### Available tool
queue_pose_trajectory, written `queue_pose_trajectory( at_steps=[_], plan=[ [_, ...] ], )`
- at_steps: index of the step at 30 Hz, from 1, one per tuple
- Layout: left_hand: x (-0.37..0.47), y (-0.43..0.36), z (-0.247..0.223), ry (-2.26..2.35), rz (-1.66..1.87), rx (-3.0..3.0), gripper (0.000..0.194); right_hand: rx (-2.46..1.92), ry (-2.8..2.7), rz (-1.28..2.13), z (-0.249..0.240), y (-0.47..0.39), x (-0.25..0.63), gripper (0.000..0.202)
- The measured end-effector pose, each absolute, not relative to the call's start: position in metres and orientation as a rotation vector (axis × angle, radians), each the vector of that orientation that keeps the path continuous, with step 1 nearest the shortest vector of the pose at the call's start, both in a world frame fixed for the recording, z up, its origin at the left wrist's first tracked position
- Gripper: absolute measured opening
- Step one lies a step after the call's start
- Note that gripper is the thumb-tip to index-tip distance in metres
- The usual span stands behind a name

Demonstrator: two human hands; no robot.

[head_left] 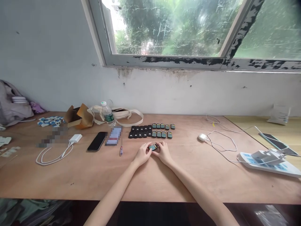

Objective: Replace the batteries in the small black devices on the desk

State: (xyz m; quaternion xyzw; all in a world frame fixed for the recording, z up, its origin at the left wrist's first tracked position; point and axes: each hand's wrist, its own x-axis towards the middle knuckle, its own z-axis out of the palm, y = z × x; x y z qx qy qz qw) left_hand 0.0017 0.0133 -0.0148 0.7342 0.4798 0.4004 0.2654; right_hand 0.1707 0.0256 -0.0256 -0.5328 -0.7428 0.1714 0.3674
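Both hands meet at the middle of the table, just in front of two rows of small devices. Between my left hand and my right hand is a small dark-edged module with a grey-green face. The fingers of each hand are closed on its sides. Beyond them, several black oval-ended pieces lie in two rows. To their right, several modules with grey-green faces and yellow ends continue the rows.
A black phone, a pen, a water bottle and an open cardboard box are on the left. A white charger with cable lies farther left. At right are a power strip and a cabled white puck.
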Motion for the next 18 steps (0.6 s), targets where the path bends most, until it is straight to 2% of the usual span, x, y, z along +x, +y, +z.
queue_pose_trajectory(
  at_steps=[7, 13, 18],
  plan=[
    [0.0031, 0.0125, -0.0123, 1.204, 1.049, 2.049, 0.04, -1.244, -1.69, 0.804, -0.0199, 0.0291, 0.177, 0.023],
    [0.0024, 0.0107, -0.0081, 1.25, 1.018, 2.081, 0.028, -1.206, -1.812, 0.584, -0.0221, 0.0289, 0.1746, 0.018],
    [0.0006, 0.0113, -0.0077, 1.267, 0.998, 2.106, 0.019, -1.192, -1.846, 0.533, -0.0238, 0.028, 0.1738, 0.017]
  ],
)
